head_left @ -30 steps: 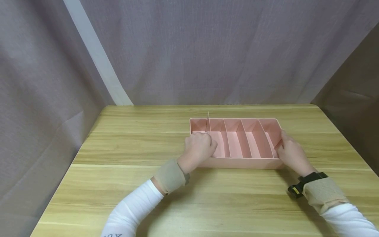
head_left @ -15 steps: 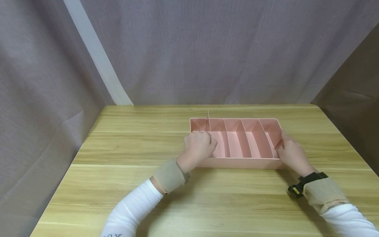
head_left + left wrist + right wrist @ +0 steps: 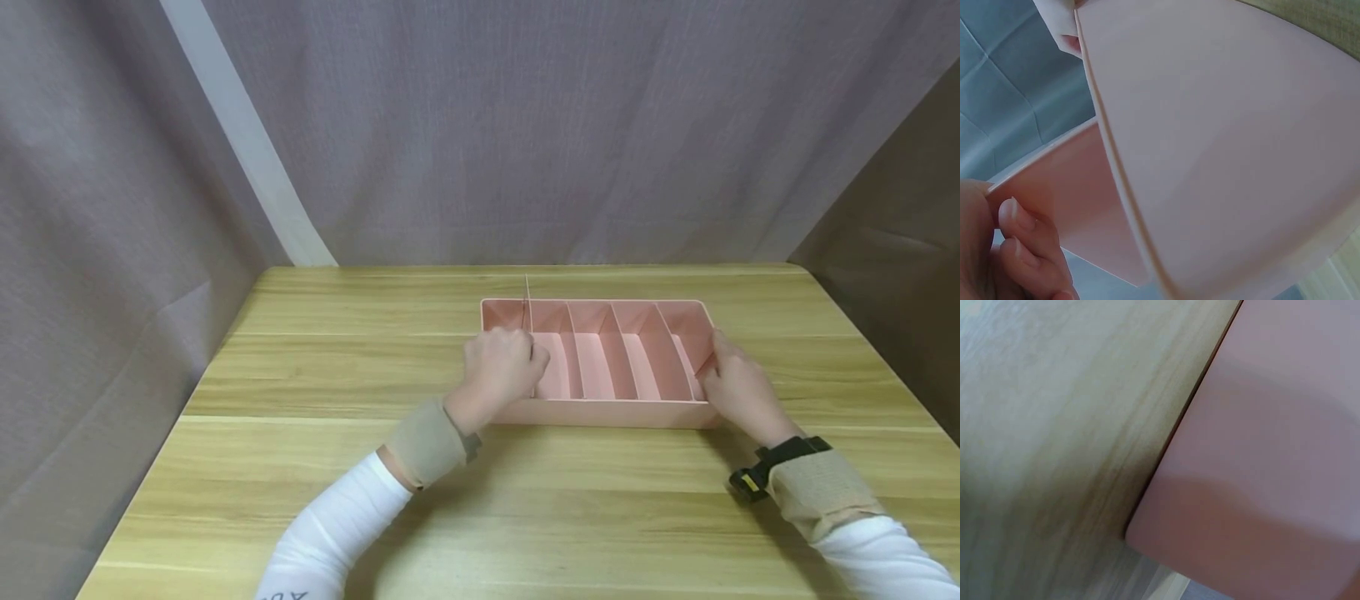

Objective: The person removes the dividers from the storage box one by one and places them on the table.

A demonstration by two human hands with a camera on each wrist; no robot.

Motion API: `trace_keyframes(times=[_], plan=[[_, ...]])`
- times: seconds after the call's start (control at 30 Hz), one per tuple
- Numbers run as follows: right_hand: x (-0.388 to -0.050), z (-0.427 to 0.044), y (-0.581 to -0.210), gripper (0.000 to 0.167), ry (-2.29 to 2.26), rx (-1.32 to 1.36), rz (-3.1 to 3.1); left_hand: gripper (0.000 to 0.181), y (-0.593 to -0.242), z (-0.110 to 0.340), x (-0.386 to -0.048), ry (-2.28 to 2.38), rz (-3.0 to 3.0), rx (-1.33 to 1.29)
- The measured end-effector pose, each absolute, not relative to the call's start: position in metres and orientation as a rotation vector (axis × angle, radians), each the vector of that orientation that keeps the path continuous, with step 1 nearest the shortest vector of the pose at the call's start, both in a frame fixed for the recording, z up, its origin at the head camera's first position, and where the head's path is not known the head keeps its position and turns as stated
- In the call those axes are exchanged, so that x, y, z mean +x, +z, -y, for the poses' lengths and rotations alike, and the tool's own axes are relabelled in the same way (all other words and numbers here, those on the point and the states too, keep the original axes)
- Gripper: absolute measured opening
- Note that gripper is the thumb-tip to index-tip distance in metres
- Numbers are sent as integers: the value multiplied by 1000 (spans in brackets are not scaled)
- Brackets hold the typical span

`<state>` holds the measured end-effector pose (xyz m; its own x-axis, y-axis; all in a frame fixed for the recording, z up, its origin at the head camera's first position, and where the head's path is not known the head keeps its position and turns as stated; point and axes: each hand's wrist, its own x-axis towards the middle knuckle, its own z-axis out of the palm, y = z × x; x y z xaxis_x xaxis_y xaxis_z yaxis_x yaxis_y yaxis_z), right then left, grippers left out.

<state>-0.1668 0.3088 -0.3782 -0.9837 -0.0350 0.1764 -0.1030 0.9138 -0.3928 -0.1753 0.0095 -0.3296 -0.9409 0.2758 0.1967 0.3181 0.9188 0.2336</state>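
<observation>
A pink box (image 3: 607, 413) with upright dividers lies lengthwise on the table. Near its left end, my left hand (image 3: 498, 365) pinches the leftmost divider (image 3: 1079, 194), whose far edge sticks up above the box's rim. In the left wrist view, thumb and curled fingers (image 3: 1022, 219) hold that thin pink panel by its edge, beyond the box's outer wall. My right hand (image 3: 738, 387) grips the right end wall, thumb inside and the other fingers mostly hidden outside. The right wrist view shows mainly the box's smooth outer side (image 3: 1260, 450) against the wood.
The remaining dividers (image 3: 615, 350) stand seated across the box. Around it spreads the wood-grain table (image 3: 300, 375). Grey-purple curtains (image 3: 525, 133) hang behind and at the left, and a darker cloth (image 3: 900, 217) hangs at the right.
The leftmost divider has risen a little further above the rim, and my left hand has shifted slightly up and left with it. My right hand and the box have stayed put.
</observation>
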Motion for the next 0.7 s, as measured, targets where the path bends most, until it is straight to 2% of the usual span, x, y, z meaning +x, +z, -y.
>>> trace_keyframes(times=[0.7], plan=[[-168, -310, -380, 54, 609, 111, 2918, 39, -321, -6, -175, -472, 2861, -499]])
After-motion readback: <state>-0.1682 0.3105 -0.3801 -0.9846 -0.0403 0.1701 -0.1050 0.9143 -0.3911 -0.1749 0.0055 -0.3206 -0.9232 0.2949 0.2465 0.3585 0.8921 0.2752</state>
